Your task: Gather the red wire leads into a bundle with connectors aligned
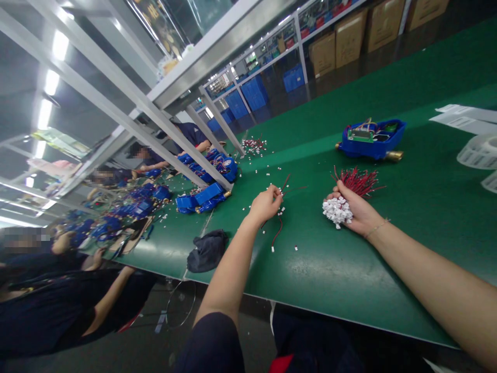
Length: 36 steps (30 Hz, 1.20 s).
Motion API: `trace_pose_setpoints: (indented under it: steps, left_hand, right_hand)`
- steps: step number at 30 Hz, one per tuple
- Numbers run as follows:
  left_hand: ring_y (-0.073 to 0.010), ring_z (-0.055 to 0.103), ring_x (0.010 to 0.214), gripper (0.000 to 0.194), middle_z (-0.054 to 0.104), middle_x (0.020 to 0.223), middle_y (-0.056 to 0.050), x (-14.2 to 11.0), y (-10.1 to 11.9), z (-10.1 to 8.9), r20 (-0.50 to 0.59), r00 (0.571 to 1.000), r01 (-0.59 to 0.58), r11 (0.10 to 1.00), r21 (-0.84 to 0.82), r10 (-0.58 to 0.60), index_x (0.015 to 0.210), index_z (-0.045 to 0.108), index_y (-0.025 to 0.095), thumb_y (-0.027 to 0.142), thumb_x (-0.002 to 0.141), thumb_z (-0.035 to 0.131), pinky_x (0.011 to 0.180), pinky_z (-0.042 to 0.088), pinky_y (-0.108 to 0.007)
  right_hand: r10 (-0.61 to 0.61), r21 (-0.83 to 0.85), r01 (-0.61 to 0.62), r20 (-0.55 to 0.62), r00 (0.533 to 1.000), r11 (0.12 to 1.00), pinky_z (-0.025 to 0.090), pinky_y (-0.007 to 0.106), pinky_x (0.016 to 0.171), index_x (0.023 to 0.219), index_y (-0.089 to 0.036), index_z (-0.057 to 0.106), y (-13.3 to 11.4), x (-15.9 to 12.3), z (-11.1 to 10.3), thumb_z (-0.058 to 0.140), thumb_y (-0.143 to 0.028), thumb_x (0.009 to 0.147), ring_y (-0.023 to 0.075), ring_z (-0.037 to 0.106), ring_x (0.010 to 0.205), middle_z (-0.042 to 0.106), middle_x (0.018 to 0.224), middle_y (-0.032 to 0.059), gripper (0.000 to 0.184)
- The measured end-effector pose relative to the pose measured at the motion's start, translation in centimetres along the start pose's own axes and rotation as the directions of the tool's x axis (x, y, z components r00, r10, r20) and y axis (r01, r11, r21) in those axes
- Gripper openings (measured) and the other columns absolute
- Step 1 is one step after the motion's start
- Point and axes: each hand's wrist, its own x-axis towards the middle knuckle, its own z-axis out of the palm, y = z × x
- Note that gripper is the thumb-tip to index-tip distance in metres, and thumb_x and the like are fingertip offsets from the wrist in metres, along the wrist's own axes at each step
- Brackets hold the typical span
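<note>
My right hand is closed around a thick bundle of red and black connector wires. Their white plugs bunch together below the thumb, and the bare wire ends fan out above it. My left hand is over the table with thumb and fingers pinched together. Thin red wires stick out past its fingertips, so it seems to grip a connector wire. Beneath and beside this hand lie loose small white plugs and a dark red wire with a white plug on its end.
A blue housing with a circuit board and brass fittings sits at the back right of the green table. White label strips and a roll lie farther right. At left are a dark cloth, blue housings, rack posts and co-workers.
</note>
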Motion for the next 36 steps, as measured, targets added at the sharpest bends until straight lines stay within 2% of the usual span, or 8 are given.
trace_pose_setpoints:
  steps: [4,7,11,14,18,26,32,36]
  left_hand:
    - [-0.0105,0.064,0.064,0.023,0.075,0.087,-0.002,-1.6,4.6,3.0,-0.066,0.997,0.031,0.977,-0.21,-0.045,0.103,0.053,0.02,0.037,0.104,0.037,0.06,0.046,-0.021]
    - [-0.0088,0.064,0.062,0.016,0.072,0.08,0.002,-3.2,8.6,6.0,-0.1,0.994,0.001,0.941,-0.338,-0.037,0.095,0.053,0.021,0.034,0.101,0.046,0.059,0.046,-0.019]
    - [-0.0106,0.066,0.069,0.012,0.069,0.083,0.0,-4.3,10.6,7.2,-0.281,0.953,-0.045,0.86,-0.509,-0.117,0.097,0.052,0.022,0.033,0.1,0.049,0.065,0.049,-0.021]
    - [-0.0121,0.066,0.072,0.018,0.07,0.088,-0.003,-4.6,10.3,6.6,-0.355,0.915,-0.016,0.863,-0.505,-0.191,0.101,0.053,0.021,0.037,0.102,0.046,0.069,0.051,-0.023]
    - [-0.0149,0.068,0.08,0.015,0.071,0.093,-0.004,-5.2,10.8,6.9,-0.352,0.932,-0.038,0.94,-0.339,-0.089,0.1,0.057,0.022,0.035,0.101,0.051,0.075,0.052,-0.026]
    - [-0.0124,0.068,0.075,0.029,0.073,0.089,-0.001,-4.9,9.3,6.0,-0.182,0.983,-0.083,0.915,-0.395,0.01,0.098,0.065,0.022,0.045,0.102,0.047,0.07,0.05,-0.023]
    - [-0.0224,0.069,0.09,0.034,0.072,0.101,-0.008,-8.5,4.1,1.6,-0.153,0.949,0.277,0.961,-0.019,-0.276,0.097,0.063,0.022,0.055,0.096,0.054,0.077,0.05,-0.031]
    - [-0.0273,0.07,0.088,0.02,0.071,0.102,-0.012,-12.8,2.8,1.7,-0.083,0.903,0.426,0.86,0.281,-0.421,0.093,0.061,0.02,0.04,0.094,0.057,0.073,0.05,-0.035]
  right_hand:
    - [0.017,-0.068,-0.018,-0.019,1.0,0.997,0.054,0.019,0.053,0.088,-0.021,0.068,0.7,-0.9,0.6,0.087,-0.041,0.075,0.0111,0.064,0.06,0.068,0.071,-0.0008,0.031]
    - [0.006,-0.121,-0.005,0.01,1.0,0.993,0.059,0.022,0.061,0.105,-0.021,0.072,1.1,-1.8,1.4,0.093,-0.032,0.067,0.0151,0.07,0.072,0.074,0.086,0.0027,0.046]
    - [-0.064,-0.124,0.061,-0.019,0.998,0.99,0.059,0.022,0.062,0.098,-0.023,0.071,1.3,-2.0,1.8,0.095,-0.033,0.063,0.0141,0.068,0.068,0.073,0.082,-0.0006,0.043]
    - [-0.111,-0.105,0.104,-0.065,0.992,0.989,0.055,0.017,0.055,0.097,-0.025,0.069,1.5,-1.9,1.8,0.094,-0.034,0.064,0.0105,0.064,0.061,0.07,0.074,-0.0046,0.042]
    - [-0.001,-0.116,0.0,-0.004,1.0,0.993,0.06,0.023,0.064,0.1,-0.02,0.072,1.6,-2.4,2.0,0.093,-0.036,0.067,0.0164,0.07,0.072,0.074,0.084,0.0026,0.042]
    - [0.116,-0.125,-0.114,0.003,0.993,0.986,0.058,0.023,0.055,0.09,-0.02,0.072,1.4,-1.9,1.2,0.074,-0.028,0.087,0.0145,0.067,0.061,0.071,0.073,0.0014,0.009]
    - [0.049,-0.035,-0.051,-0.044,0.998,0.998,0.06,0.02,0.075,0.084,-0.022,0.065,0.8,-1.0,0.7,0.061,-0.034,0.098,0.0116,0.072,0.086,0.073,0.091,0.0,0.019]
    - [0.054,0.002,-0.054,-0.032,0.998,0.999,0.06,0.022,0.071,0.081,-0.023,0.06,0.7,-0.7,0.5,0.067,-0.043,0.095,0.0114,0.07,0.074,0.064,0.069,-0.0039,0.025]
